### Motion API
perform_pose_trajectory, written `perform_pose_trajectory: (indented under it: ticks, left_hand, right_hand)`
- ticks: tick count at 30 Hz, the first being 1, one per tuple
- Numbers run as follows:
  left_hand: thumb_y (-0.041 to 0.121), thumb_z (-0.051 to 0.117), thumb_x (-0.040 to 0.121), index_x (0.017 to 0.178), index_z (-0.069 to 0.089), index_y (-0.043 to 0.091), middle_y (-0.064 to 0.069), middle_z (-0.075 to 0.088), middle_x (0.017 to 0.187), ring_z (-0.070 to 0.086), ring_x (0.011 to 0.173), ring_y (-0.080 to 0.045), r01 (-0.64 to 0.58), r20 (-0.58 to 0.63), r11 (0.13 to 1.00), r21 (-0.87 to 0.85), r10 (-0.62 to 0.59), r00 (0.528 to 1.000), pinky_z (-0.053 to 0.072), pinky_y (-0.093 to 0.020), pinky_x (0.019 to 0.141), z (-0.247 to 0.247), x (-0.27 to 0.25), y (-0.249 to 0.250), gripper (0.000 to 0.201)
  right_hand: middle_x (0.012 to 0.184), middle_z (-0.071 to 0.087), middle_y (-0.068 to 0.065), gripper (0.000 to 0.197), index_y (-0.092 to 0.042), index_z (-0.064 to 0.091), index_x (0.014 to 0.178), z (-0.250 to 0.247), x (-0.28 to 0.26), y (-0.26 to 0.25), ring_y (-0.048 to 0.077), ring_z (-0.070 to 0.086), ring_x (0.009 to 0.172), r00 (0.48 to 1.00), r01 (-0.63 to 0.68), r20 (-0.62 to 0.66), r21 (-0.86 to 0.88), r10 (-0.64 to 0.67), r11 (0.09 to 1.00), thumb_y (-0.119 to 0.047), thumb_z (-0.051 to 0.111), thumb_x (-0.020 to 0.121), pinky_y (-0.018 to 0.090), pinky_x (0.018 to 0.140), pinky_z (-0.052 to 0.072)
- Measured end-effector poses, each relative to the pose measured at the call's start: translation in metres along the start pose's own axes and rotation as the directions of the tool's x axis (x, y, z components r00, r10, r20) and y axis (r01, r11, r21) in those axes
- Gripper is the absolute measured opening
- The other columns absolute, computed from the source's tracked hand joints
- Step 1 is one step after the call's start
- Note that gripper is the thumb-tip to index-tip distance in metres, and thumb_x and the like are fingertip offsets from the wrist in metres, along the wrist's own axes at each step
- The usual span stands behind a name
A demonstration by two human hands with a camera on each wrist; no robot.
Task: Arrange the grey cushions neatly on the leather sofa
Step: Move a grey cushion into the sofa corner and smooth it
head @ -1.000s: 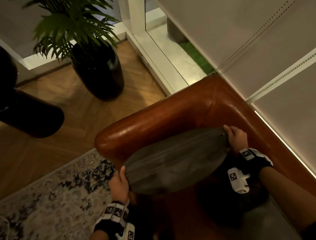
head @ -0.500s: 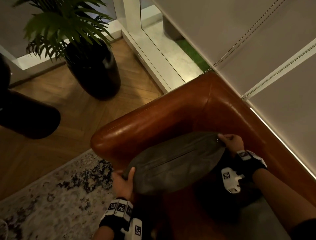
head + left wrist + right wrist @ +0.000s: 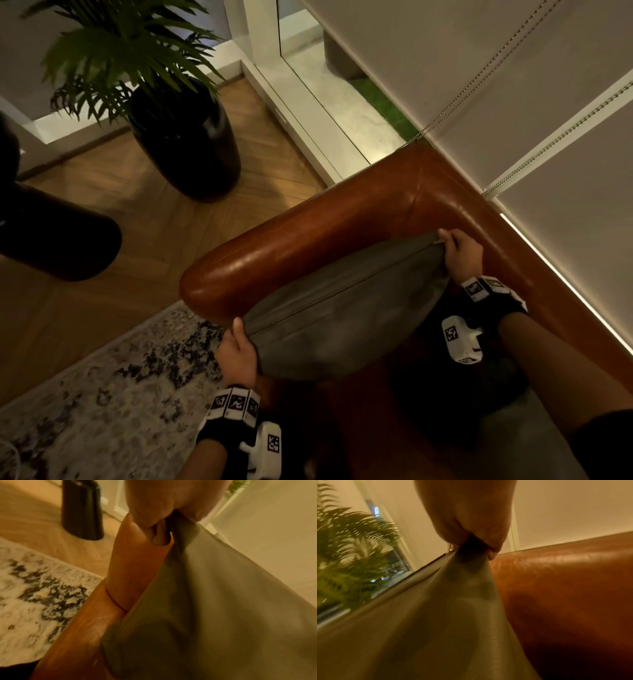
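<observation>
Now both hands' fingers pinch the grey cushion (image 3: 346, 308) by opposite corners against the leather sofa (image 3: 308, 236) arm.

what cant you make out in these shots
- Grey fabric cushion underside and the brown leather sofa seat below: head view, hidden by the cushion.
- Left hand fingers: behind the cushion corner.
- Right hand grip: right wrist view, blurred.
- Other cushions: cannot tell.
</observation>
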State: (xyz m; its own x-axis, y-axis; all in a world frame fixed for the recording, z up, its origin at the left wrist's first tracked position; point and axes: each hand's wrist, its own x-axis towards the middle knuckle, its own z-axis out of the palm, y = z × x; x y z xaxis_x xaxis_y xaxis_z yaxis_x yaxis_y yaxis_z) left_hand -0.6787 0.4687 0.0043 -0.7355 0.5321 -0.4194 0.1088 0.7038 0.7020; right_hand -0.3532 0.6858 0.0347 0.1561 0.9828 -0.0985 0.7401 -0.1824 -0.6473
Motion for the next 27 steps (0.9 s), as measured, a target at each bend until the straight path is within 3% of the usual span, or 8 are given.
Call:
perform_pose_trajectory:
  ticks: [7,13,16,20,22,24,26,27]
  left_hand:
    - [0.024,0.033,0.099,0.097,0.053,-0.003,-0.029,0.061,0.096,0.059,0.092,-0.043,-0.033,0.036,0.998,0.051,0.031,0.999,0.038,-0.035,0.073,0.014,-0.005,-0.012,0.033]
    - [0.013,0.036,0.097,0.093,0.042,0.013,-0.022,0.056,0.115,0.051,0.113,-0.037,0.213,0.091,0.976,0.051,-0.217,0.972,0.038,-0.04,0.095,0.023,0.0,-0.016,0.008]
    - [0.016,0.037,0.096,0.094,0.051,0.009,-0.023,0.054,0.119,0.049,0.115,-0.037,0.271,0.076,0.962,-0.035,-0.268,0.96,0.037,-0.042,0.099,0.025,0.009,-0.021,0.016]
    - [0.021,0.029,0.1,0.12,0.051,-0.003,-0.024,0.049,0.132,0.045,0.122,-0.038,0.313,0.138,0.95,0.017,-0.312,0.94,0.032,-0.039,0.104,0.026,0.005,-0.017,0.039]
    - [0.034,0.026,0.1,0.126,0.048,-0.003,-0.024,0.046,0.136,0.044,0.125,-0.038,0.295,0.171,0.955,0.005,-0.292,0.941,0.031,-0.04,0.106,0.026,0.004,-0.015,0.05]
    - [0.051,0.033,0.094,0.125,0.05,0.002,-0.022,0.05,0.132,0.047,0.123,-0.036,0.284,0.204,0.958,0.046,-0.287,0.936,0.034,-0.039,0.104,0.027,0.005,-0.013,0.061]
    - [0.051,0.049,0.089,0.112,0.057,0.005,-0.021,0.059,0.117,0.054,0.113,-0.036,0.235,0.208,0.966,0.106,-0.253,0.945,0.039,-0.038,0.097,0.031,0.005,-0.014,0.053]
    - [0.046,0.052,0.089,0.1,0.06,0.007,-0.021,0.063,0.108,0.057,0.106,-0.036,0.183,0.202,0.976,0.116,-0.204,0.958,0.041,-0.038,0.092,0.034,0.005,-0.016,0.042]
  right_hand:
    - [0.088,0.055,0.013,0.03,0.003,0.061,0.092,0.007,0.012,0.018,0.021,0.049,0.084,0.982,-0.164,0.093,-0.039,0.167,0.986,-0.026,0.05,0.095,0.022,0.071,0.029]
    - [0.079,0.057,0.012,0.032,-0.011,0.056,0.061,0.017,0.009,0.036,0.028,0.054,0.086,0.849,-0.527,0.168,0.188,0.502,0.829,-0.023,0.058,0.091,0.044,0.081,0.046]
    - [0.098,0.058,0.012,0.015,0.001,0.064,0.091,0.01,0.014,0.029,0.03,0.054,0.096,0.757,-0.646,0.248,0.42,0.604,0.637,-0.013,0.063,0.088,0.04,0.085,0.047]
    - [0.121,0.053,0.017,0.048,0.005,0.049,0.124,0.011,0.017,0.036,0.036,0.052,0.113,0.643,-0.751,0.35,0.46,0.681,0.473,-0.019,0.065,0.086,0.048,0.098,0.045]
    - [0.121,0.057,0.017,0.04,0.004,0.055,0.12,0.014,0.017,0.034,0.036,0.054,0.11,0.712,-0.696,0.268,0.39,0.649,0.602,-0.022,0.061,0.089,0.044,0.092,0.046]
    - [0.122,0.058,0.02,0.033,0.0,0.06,0.114,0.021,0.009,0.025,0.035,0.054,0.111,0.878,-0.479,0.039,0.086,0.478,0.873,-0.025,0.053,0.093,0.04,0.089,0.042]
    - [0.125,0.055,0.017,0.034,-0.008,0.057,0.119,0.037,-0.016,0.009,0.033,0.049,0.117,0.988,-0.085,-0.143,-0.187,0.059,0.979,-0.027,0.047,0.093,0.042,0.097,0.035]
    - [0.126,0.055,0.013,0.036,-0.011,0.055,0.122,0.051,-0.038,0.0,0.03,0.047,0.12,0.978,0.145,-0.112,-0.227,-0.174,0.963,-0.028,0.045,0.092,0.044,0.101,0.033]
